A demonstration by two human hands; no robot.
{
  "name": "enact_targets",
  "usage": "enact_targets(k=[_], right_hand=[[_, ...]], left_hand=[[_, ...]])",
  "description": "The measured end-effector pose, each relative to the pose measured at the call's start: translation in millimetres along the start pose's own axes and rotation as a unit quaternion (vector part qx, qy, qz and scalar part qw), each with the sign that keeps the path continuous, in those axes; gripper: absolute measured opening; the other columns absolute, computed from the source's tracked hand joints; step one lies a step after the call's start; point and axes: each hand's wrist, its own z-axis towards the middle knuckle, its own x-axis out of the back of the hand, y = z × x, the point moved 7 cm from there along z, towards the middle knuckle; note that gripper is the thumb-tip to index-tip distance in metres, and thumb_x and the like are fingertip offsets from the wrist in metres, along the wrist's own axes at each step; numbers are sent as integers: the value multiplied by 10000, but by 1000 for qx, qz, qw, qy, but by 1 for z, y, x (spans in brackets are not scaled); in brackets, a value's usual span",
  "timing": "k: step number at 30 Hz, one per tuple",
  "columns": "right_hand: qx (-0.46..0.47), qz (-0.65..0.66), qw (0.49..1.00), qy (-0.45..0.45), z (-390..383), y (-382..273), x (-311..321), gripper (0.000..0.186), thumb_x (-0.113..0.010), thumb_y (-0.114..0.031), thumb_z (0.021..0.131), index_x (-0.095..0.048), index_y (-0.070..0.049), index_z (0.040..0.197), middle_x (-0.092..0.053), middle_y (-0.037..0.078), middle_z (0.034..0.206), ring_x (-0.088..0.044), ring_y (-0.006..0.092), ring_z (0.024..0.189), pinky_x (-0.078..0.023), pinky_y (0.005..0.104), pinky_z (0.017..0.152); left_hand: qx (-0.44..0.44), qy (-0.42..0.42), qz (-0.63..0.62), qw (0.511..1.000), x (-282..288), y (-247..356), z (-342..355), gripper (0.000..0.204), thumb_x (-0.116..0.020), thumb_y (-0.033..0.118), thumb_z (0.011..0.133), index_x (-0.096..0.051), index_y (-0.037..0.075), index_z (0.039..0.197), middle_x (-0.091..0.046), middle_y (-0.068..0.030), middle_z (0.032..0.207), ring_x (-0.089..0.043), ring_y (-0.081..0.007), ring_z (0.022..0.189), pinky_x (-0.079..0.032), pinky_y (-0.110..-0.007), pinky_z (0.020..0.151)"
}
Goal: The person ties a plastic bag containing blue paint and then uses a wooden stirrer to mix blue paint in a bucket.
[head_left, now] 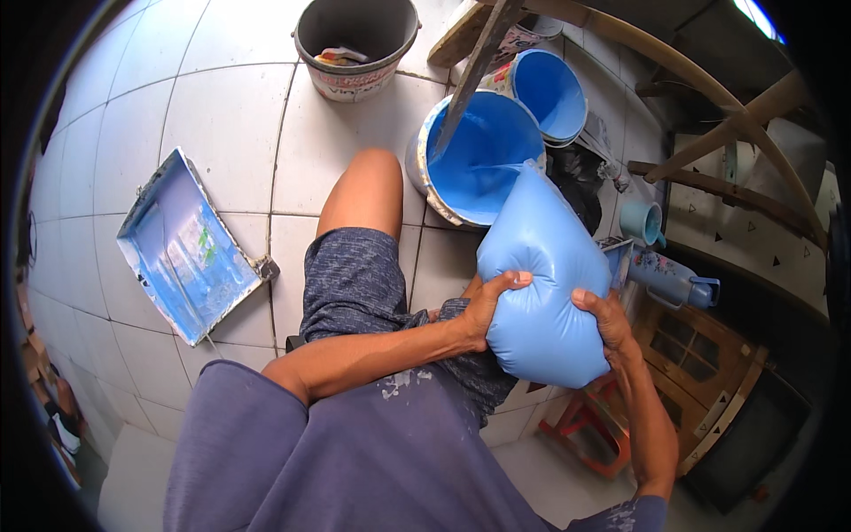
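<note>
A bulging, light-blue plastic bag of paint point(550, 235) is squeezed between my two hands. My left hand point(489, 309) grips its left side, thumb pressed on the front. On the right side my right hand point(608, 321) holds it the same way, thumb on the front and the other fingers hidden behind. The bag tilts so its narrow top corner reaches over the rim of a paint bucket point(430, 182). From that corner a thin light-blue stream runs into the bucket, whose inside is coated in brighter blue. A wooden stick point(474, 80) crosses above the bucket.
A paint tray point(191, 253) with blue and lilac residue lies on the tiles at left. Beyond my knee stands a dark bucket point(355, 53); a second blue-lined bucket point(551, 93) adjoins the first. Wooden beams point(727, 133), a blue thermos point(669, 279) and a red stool point(585, 434) are at right.
</note>
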Motion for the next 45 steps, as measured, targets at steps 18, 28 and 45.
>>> enact_targets(k=[18,28,45], right_hand=[[-27,51,998,-20,-5,-1,10,735,-769,-307,678,-461,153,1161,-608,211,974,-657,235,794,-568,325,696],[-28,-9,999,-26,-11,9,8,866,-754,-424,677,-406,125,1250,-556,232,1099,-605,291,969,-519,357,825],[-19,-21,1000,-7,-21,4,-1,968,-722,-445,661,-295,99,1338,-494,248,1191,-570,304,1049,-509,375,848]], left_hand=[[67,3,80,994,-5,14,-20,927,-709,472,709,-264,-11,1363,-462,-198,1236,-465,-301,1187,-404,-414,998],[47,-19,118,992,-6,8,-24,1063,-698,551,695,-166,-29,1410,-365,-235,1353,-410,-336,1251,-386,-434,1023],[-12,-4,152,988,-16,19,-15,787,-722,295,732,-332,-45,1325,-513,-175,1184,-540,-251,1098,-452,-367,947]])
